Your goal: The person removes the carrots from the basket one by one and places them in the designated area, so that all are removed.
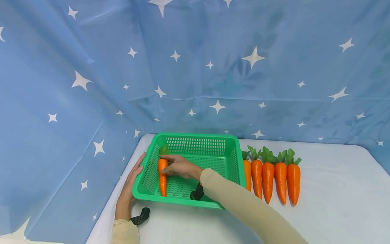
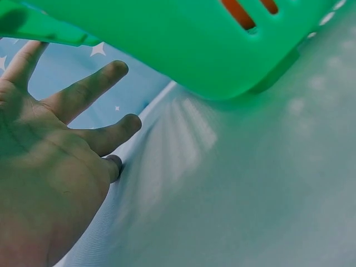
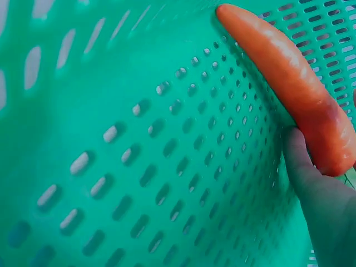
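A green plastic basket [image 1: 179, 201] with slotted walls stands on the white table. Inside, along its left wall, lies an orange carrot [image 1: 163, 181] with a green leafy top. My right hand [image 1: 182, 167] reaches over the front rim and holds this carrot near its leafy end; in the right wrist view, the thumb [image 3: 303, 161] presses its side, while the other fingers are mostly out of frame. My left hand [image 1: 129, 186] rests against the basket's left outer side. Its fingers look spread and fairly straight in the left wrist view.
Right of the basket, several carrots [image 1: 268, 179] with leafy tops lie side by side, the leftmost partly behind the basket wall. A blue curtain with white stars [image 1: 217, 106] hangs behind and left of the white table [image 1: 338, 189]. Each wrist wears a black device [image 1: 141, 216].
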